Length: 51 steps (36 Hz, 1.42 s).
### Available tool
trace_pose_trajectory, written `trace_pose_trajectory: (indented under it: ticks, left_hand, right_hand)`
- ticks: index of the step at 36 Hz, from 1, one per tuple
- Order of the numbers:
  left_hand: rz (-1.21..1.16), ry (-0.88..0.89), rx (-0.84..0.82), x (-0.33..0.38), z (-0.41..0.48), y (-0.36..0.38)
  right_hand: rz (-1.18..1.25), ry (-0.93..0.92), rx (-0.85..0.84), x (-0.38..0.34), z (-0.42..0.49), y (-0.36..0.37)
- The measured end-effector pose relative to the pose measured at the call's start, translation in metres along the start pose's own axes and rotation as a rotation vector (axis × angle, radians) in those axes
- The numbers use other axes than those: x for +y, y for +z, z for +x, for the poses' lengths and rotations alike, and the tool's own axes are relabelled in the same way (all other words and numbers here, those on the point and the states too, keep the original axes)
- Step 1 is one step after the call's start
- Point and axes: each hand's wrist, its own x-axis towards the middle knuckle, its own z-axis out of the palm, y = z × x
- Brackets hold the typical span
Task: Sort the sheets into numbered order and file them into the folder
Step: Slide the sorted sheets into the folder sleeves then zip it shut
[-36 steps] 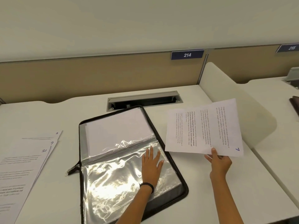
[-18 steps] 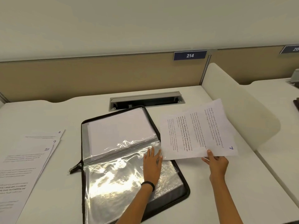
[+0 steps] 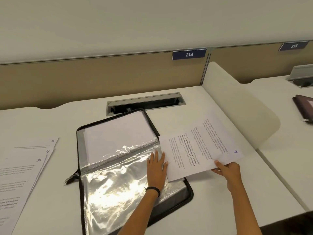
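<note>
A black zip folder [image 3: 187, 199] lies open on the white desk, its clear plastic sleeves shining. White sheets fill the far sleeve. My left hand [image 3: 156, 168] lies flat with straight fingers on the near sleeve, by its right edge. My right hand [image 3: 227, 172] pinches the near edge of a printed sheet marked 7 [image 3: 199, 148], which slants over the folder's right side, its left edge beside my left fingers. A fanned pile of sheets marked 8, 9 and 10 [image 3: 25, 167] lies at the left.
A grey cable tray [image 3: 145, 102] is sunk into the desk just behind the folder. A low white divider [image 3: 240, 112] stands at the right, with a dark case [image 3: 304, 107] on the neighbouring desk beyond it. A tan partition runs along the back.
My right hand has brought sheet 7 down and to the left, so that its edge now reaches my left fingers at the sleeve. My left hand has stayed on the sleeve.
</note>
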Motion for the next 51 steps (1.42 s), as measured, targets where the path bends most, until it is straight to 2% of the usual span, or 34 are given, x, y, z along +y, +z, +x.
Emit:
trace_pose_trajectory:
  ticks: [6,11,17,21,33,35,39,42,45,51]
  left_hand:
    - [0.075,-0.002,-0.006,-0.001,-0.001,0.005]
    - [0.073,0.001,-0.008,-0.001,-0.002,0.002]
    - [0.055,0.016,0.003,-0.002,-0.003,0.004]
    - [0.01,0.022,0.007,-0.003,-0.004,0.002]
    - [0.002,0.052,0.026,-0.008,-0.002,-0.005]
    - [0.018,0.062,0.029,-0.008,0.0,-0.006]
    - [0.055,0.072,0.043,-0.007,0.002,-0.009]
    - [0.117,0.11,0.067,-0.009,0.006,-0.009]
    - [0.184,0.145,0.087,-0.011,0.01,-0.01]
    - [0.248,0.165,0.103,-0.011,0.015,-0.011]
  right_hand:
    - [-0.015,0.058,0.012,0.017,-0.002,-0.008]
    - [0.022,0.019,0.192,0.032,-0.002,-0.005]
    - [-0.185,-0.091,0.428,0.035,-0.002,0.0]
    - [-0.442,-0.158,0.479,0.035,0.0,0.007]
    - [-0.84,-0.4,0.245,0.05,0.007,0.067]
    - [-0.866,-0.437,0.115,0.052,0.007,0.077]
    - [-0.67,-0.434,-0.324,0.053,0.002,0.096]
    - [-0.627,-0.425,-0.52,0.052,-0.003,0.11]
    - [-0.637,-0.393,-0.562,0.051,-0.005,0.12]
    - [-0.733,-0.414,-0.5,0.043,0.015,0.13]
